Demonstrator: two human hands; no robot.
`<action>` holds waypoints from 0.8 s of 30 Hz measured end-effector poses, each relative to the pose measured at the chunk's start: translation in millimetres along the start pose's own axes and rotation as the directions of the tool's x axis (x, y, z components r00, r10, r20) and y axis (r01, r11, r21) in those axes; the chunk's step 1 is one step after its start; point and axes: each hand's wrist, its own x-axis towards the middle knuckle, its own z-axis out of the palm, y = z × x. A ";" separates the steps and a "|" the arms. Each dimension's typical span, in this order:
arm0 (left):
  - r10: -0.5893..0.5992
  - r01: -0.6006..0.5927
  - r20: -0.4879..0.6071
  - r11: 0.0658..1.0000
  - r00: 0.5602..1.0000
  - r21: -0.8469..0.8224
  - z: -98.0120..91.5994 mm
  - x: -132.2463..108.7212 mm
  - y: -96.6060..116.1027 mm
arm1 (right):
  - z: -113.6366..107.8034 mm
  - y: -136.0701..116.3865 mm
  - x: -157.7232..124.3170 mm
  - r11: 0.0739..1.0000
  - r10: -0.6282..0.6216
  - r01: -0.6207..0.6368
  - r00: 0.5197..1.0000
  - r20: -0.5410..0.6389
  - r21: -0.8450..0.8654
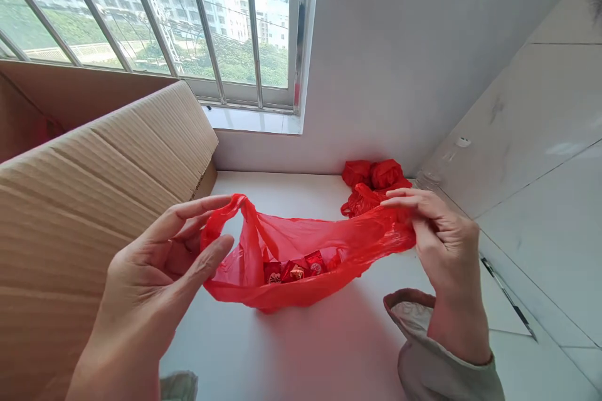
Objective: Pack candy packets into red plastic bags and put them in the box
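Observation:
A thin red plastic bag (301, 291) is stretched between my two hands above the white table, its mouth open toward me. Several small red wrapped packets (297, 270) lie inside it. On the left, my left hand (160, 263) has its fingers and thumb spread, with the bag's handle loop hooked over the fingers and resting near the thumb. On the right, my right hand (435, 232) grips the bag's other end, fingers and thumb closed on the plastic.
A large open cardboard box (108, 163) stands at the left. Red bundled bags (376, 178) lie by the back wall, with a clear plastic bottle (444, 160) beside them. A barred window (277, 97) is behind.

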 end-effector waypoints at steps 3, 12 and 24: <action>-0.027 0.027 0.019 1.000 0.999 0.001 0.4 -0.7 -1.8 | -2.5 -4.2 -3.0 0.996 -0.006 0.001 0.999 -0.049 -0.092; -0.036 0.069 -0.099 0.932 0.994 0.356 -13.7 7.7 -9.9 | 4.6 4.2 -1.3 0.988 -0.040 0.012 0.982 -0.185 -0.152; -0.065 0.060 -0.117 0.997 0.991 -0.050 -10.0 8.6 8.4 | 3.0 22.2 8.7 0.923 0.241 -0.175 0.958 -0.158 0.343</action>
